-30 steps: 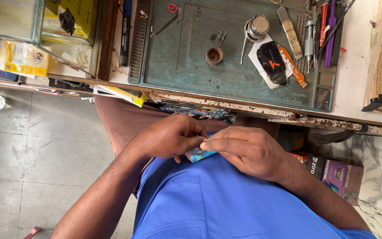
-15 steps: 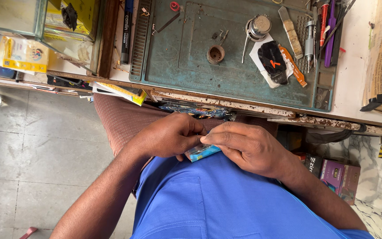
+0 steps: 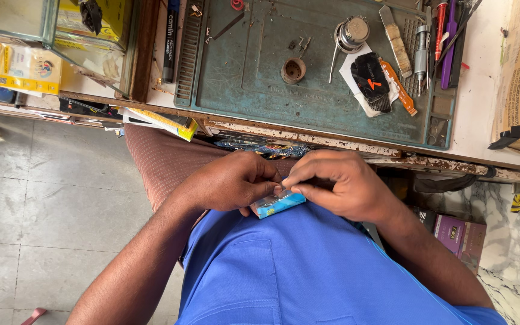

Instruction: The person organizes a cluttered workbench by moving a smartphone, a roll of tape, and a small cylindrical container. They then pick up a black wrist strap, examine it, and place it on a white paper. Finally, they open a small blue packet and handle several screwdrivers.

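Both hands meet in the lap, near the bench edge: the left hand (image 3: pixel 230 183) grips a small blue packet (image 3: pixel 279 203) from the left, while the right hand (image 3: pixel 338 183) has its fingertips pinched together on the packet's upper edge (what lies inside cannot be seen). The step in hand appears to be opening or picking at it. The green work mat (image 3: pixel 260 78) with its tools lies beyond, untouched.

Bright, even daylight is illuminating the scene. Soft shadows are falling beneath the bench edge (image 3: pixel 308 135) and under both hands. Mild glare is showing on the floor tiles (image 3: pixel 49 198) and white tabletop (image 3: pixel 476 114). Focus is holding sharp centrally; wide-angle distortion is bending lines near the frame edges.
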The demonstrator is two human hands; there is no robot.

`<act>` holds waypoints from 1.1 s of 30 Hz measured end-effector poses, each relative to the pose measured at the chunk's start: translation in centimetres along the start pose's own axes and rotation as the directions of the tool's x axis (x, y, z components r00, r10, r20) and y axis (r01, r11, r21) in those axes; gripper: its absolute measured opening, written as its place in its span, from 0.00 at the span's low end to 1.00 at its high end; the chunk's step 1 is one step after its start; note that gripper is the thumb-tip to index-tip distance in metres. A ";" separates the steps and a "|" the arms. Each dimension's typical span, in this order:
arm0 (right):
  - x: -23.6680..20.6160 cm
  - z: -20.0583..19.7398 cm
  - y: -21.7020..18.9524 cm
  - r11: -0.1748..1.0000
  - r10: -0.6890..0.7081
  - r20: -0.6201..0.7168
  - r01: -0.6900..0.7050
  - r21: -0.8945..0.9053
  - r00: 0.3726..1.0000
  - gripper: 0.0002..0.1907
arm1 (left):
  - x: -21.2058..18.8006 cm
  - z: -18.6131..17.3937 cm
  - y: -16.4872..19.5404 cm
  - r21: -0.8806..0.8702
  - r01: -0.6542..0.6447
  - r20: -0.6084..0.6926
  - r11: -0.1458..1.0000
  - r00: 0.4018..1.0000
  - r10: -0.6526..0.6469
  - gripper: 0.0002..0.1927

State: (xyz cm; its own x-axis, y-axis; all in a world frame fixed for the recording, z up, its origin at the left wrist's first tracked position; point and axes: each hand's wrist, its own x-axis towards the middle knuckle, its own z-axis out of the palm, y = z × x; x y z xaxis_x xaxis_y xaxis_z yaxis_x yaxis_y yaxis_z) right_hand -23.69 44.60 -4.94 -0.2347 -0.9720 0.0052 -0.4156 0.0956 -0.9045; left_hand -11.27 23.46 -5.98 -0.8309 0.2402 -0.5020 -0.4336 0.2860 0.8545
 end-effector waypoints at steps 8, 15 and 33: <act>-0.7 0.3 2.4 0.844 0.227 0.027 -0.210 0.494 0.974 0.11 | -0.1 -0.1 0.4 0.024 0.040 -0.006 0.999 0.999 -0.040 0.14; -0.4 0.0 0.7 0.980 0.140 -0.067 -0.129 0.151 0.988 0.11 | 0.0 -0.3 0.7 0.051 0.039 -0.006 0.998 0.999 -0.039 0.14; 0.2 0.4 -1.2 0.976 0.175 -0.103 -0.187 -0.115 0.979 0.12 | 0.1 -0.1 0.0 -0.008 0.028 -0.017 1.000 0.999 -0.028 0.13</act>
State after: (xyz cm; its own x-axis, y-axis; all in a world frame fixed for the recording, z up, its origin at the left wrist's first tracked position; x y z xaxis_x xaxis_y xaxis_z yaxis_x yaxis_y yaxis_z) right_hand -22.88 44.22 -4.05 -0.3931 -0.9129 -0.1097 -0.4627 0.2995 -0.8344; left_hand -11.34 23.36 -6.03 -0.8241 0.2168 -0.5234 -0.4592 0.2856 0.8412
